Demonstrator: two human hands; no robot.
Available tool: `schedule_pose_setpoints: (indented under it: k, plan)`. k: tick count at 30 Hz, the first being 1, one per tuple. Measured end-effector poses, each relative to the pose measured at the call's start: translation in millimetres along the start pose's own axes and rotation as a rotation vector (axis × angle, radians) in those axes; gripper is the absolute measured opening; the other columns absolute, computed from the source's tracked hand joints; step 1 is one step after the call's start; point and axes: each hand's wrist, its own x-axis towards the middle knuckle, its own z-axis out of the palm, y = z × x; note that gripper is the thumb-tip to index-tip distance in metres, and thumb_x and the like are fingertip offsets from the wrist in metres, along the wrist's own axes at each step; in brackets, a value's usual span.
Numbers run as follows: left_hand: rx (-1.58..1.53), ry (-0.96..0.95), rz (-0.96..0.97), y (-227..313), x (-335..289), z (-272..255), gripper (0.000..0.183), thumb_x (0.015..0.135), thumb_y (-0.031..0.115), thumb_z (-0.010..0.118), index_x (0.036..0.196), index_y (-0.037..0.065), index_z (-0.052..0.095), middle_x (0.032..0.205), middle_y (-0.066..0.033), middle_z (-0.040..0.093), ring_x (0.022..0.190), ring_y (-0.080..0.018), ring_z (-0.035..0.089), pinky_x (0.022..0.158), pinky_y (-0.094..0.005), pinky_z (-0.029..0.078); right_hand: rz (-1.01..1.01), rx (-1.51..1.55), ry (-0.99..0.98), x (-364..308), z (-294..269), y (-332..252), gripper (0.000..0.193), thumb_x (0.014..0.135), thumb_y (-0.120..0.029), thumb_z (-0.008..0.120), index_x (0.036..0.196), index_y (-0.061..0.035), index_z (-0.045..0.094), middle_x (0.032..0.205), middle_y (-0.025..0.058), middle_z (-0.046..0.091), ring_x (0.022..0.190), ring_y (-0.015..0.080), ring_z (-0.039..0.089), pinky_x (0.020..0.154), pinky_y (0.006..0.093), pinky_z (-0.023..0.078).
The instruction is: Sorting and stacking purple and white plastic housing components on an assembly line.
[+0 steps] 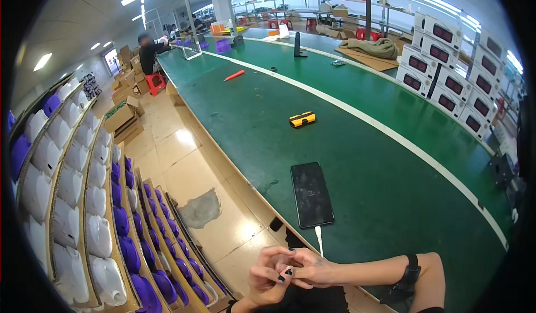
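My left hand (269,278) and my right hand (310,268) meet at the near edge of the green table (368,201). Their fingers are curled and pressed against each other, dark-nailed. The left fingers close about the right fingers; whether anything small lies between them is hidden. My right forearm, with a black strap (406,277) around it, comes in from the right. Just beyond the hands lies a black smartphone (311,196), screen up and lit, with a white charging cable (319,239) plugged into its near end.
Farther along the table lie a yellow-and-black block-like object (302,119) and a red pen-like tool (234,75). White boxes (441,67) are stacked at the right. Cardboard racks of white shells (66,221) and purple shells (128,253) stand left. A person (149,53) is at the far left.
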Motion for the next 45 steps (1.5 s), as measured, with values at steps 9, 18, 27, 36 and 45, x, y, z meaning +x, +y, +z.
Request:
schedule_pose_setpoints:
  k: [9,18,27,36,45]
  plan:
    - [0.081,-0.077,-0.018,-1.7,-7.2,-6.6,0.031,0.076,-0.014,0.051,0.09,0.01,0.038,0.109,-0.0225,0.04,0.081,-0.0208,0.054,0.069,-0.029,0.045,0.064,-0.127,0.007,3.8,0.4,0.7,0.031,0.089,-0.02,0.052,0.114,-0.0045,0.045,0.098,0.0034,0.05,0.079,0.008,0.053,0.06,0.0205,0.047]
    - [0.059,0.154,-0.058,7.9,4.4,-3.7,0.04,0.069,-0.016,0.057,0.092,0.008,0.035,0.109,-0.0213,0.035,0.078,-0.0144,0.054,0.07,-0.0238,0.046,-0.016,-0.189,-0.056,2.9,-4.8,6.2,0.029,0.089,-0.021,0.053,0.11,-0.0009,0.051,0.104,0.0006,0.05,0.099,0.0075,0.046,0.087,0.0242,0.04]
    - [-0.212,0.166,-0.115,0.9,0.6,-2.8,0.024,0.078,-0.013,0.048,0.087,0.007,0.037,0.104,-0.0194,0.04,0.088,-0.0214,0.054,0.077,-0.0318,0.047,-0.039,-0.434,0.151,6.5,0.9,-3.0,0.014,0.084,-0.008,0.057,0.095,0.0009,0.055,0.086,-0.0002,0.055,0.083,0.0065,0.05,0.075,0.023,0.041]
    - [-0.24,0.507,-0.203,5.8,6.2,-42.6,0.024,0.061,-0.007,0.05,0.048,0.009,0.037,0.047,-0.0024,0.031,0.044,-0.0124,0.028,0.046,-0.0258,0.022,-0.038,-0.58,0.101,4.7,-6.0,12.3,0.047,0.069,0.006,0.037,0.112,-0.0033,0.053,0.081,0.0017,0.055,0.072,0.0085,0.051,0.065,0.0215,0.04]
    - [-0.411,0.378,-0.381,-3.7,-15.6,-37.7,0.013,0.055,-0.008,0.046,0.05,0.003,0.04,0.05,-0.0038,0.035,0.046,-0.0145,0.032,0.048,-0.0271,0.026,-0.028,-0.644,0.109,-1.8,6.0,6.6,0.018,0.057,0.007,0.035,0.057,-0.003,0.05,0.046,-0.0024,0.039,0.044,0.0051,0.033,0.045,0.0215,0.023]
